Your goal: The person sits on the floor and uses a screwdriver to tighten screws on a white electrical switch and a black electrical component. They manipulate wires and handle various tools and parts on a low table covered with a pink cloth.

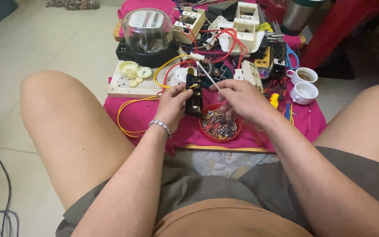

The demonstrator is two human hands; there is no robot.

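Bowl of screws (219,124) at frame centre on worktop (305,125); meter (148,33) upper left behind perforated board (128,85); two cups (302,84) right.

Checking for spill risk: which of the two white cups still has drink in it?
The farther cup, behind the nearer cup, holds brown liquid; the nearer one, closer to the right hand, looks nearly empty and white inside.

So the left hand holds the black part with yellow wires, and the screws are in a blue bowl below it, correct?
Not quite: the head view shows a red bowl, not blue. The left hand does hold the black part with yellow wires, and the screws lie in that bowl.
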